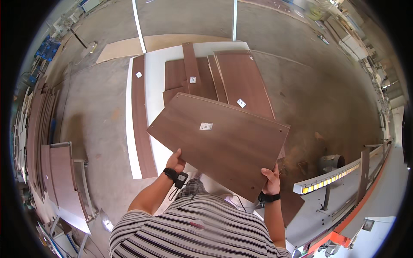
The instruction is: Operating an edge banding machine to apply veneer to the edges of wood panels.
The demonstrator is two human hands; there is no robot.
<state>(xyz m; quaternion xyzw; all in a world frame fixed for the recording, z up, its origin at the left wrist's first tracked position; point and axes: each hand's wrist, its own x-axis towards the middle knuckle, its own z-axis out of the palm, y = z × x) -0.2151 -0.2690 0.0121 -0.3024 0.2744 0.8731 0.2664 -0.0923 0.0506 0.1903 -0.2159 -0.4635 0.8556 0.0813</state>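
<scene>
A brown wood-grain panel [223, 146] is held up in front of me, tilted, its right side lower than its left. Small holes show near its corners, and a white label [206, 126] is stuck on its face. My left hand [175, 161] grips the near left edge, with the thumb on top and the other fingers hidden below. My right hand [271, 179] holds the right edge near the lower corner, thumb over the face. Beyond the panel, several similar brown boards [241, 79] lie stacked on a large white board [155, 64].
A long narrow brown strip [140, 107] lies along the white board's left side. At my right stands a machine with a row of yellow blocks [331, 176] and an orange edge [344, 234]. More panels [69, 176] lean at the left on a metal frame.
</scene>
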